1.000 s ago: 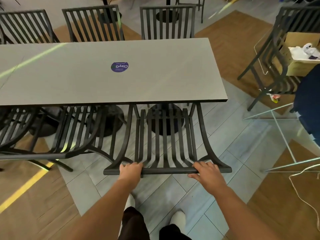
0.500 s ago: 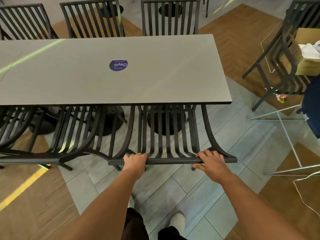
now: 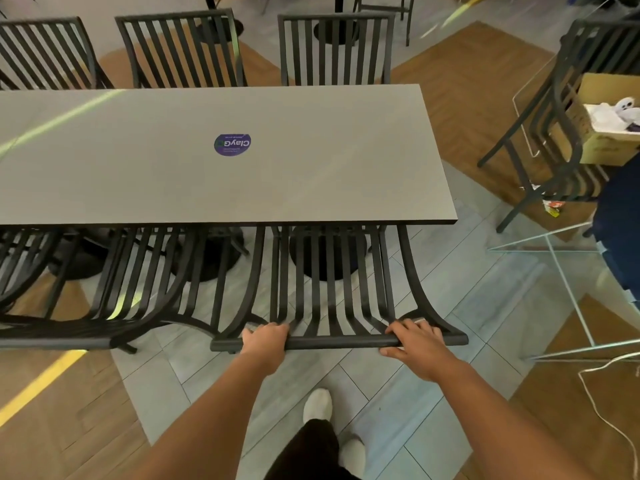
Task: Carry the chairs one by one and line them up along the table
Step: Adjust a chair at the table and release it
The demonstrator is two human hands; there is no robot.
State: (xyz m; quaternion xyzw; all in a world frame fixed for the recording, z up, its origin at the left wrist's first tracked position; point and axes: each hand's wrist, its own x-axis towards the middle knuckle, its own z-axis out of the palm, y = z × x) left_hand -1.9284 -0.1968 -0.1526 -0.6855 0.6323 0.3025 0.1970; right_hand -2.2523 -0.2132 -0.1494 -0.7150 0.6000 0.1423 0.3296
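Note:
A black slatted metal chair (image 3: pixel 332 292) stands at the near side of the long grey table (image 3: pixel 311 174), its seat tucked under the right end. My left hand (image 3: pixel 265 342) grips the top rail of its backrest left of the middle. My right hand (image 3: pixel 417 344) grips the same rail near its right end. Two more black chairs (image 3: pixel 104 306) are lined up to its left along the near edge. Three chairs (image 3: pixel 334 46) stand along the far edge.
A purple round sticker (image 3: pixel 232 144) lies on the table. At the right stand stacked black chairs (image 3: pixel 554 133), a cardboard box (image 3: pixel 606 123), a white wire frame (image 3: pixel 568 292) and a white cable (image 3: pixel 609 410). My feet (image 3: pixel 318 407) are on grey tiles.
The chair has slid forward under the table with both hands gripping its top rail. I have stepped closer to the table.

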